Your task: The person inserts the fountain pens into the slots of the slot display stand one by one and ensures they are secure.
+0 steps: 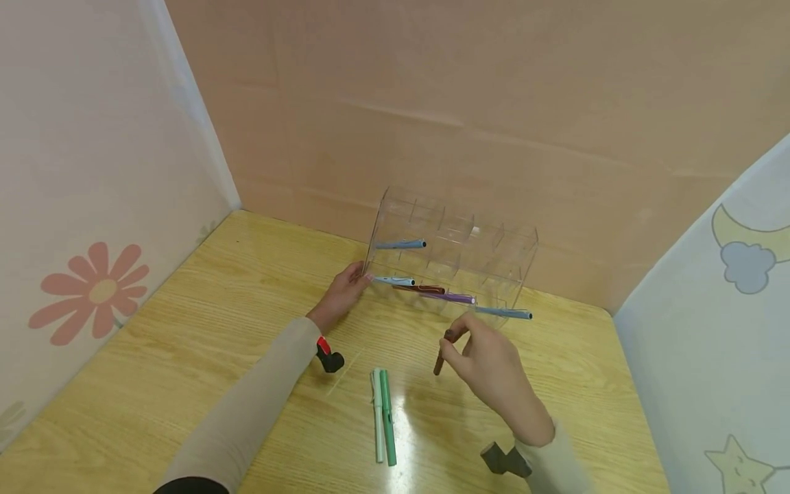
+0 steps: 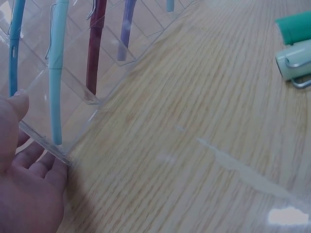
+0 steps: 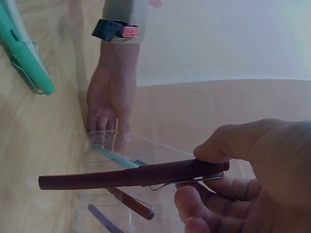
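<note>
My left hand grips the left side of a clear plastic pen rack, thumb on one face and fingers on the other in the left wrist view. Pinched by its capped end between my right hand's thumb and fingers is a dark red pen, in front of the rack. Along the rack's lower row lie a light blue pen, another dark red pen, a purple pen and a blue pen. One more blue pen sits higher at the left.
A mint pen and a green pen lie side by side on the wooden table, nearer to me. Behind the rack rises a brown wall. Patterned panels stand left and right.
</note>
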A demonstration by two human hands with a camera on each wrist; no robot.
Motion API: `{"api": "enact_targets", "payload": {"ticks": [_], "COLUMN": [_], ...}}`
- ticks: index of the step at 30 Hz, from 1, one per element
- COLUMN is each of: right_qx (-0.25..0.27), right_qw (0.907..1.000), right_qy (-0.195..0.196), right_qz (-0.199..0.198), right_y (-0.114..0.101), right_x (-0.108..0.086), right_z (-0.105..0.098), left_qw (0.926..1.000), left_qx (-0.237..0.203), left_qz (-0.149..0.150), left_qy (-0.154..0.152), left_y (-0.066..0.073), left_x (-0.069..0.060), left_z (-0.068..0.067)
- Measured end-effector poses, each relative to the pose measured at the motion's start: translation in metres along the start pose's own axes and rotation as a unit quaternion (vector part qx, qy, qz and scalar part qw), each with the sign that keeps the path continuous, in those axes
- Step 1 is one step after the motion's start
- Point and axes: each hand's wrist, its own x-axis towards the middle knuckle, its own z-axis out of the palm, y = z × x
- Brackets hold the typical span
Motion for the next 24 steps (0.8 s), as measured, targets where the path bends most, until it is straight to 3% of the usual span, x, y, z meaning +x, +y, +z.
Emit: {"api": "enact_targets", "payload": {"ticks": [7, 17, 24], "right_qx": [0.031, 0.073, 0.095], "right_qw": [0.9995, 0.9922, 0.986], "right_qy": [0.007, 0.082, 0.115], "right_qz": [0.004, -0.059, -0.075], "right_y": [-0.003, -0.003, -0.006], "right_x": [0.004, 0.01, 0.022], "right_z": [-0.023, -0.049, -0.065], "left_qw": [1.0, 0.9999, 0.9998], "left_qx": [-0.001, 0.006, 0.015], "left_qz": [0.002, 0.01, 0.01], "left_qy": [0.003, -0.002, 0.002], "left_y": [0.002, 0.002, 0.002], "left_x": [-0.001, -0.002, 0.0], "left_z": [0.0, -0.001, -0.001]}}
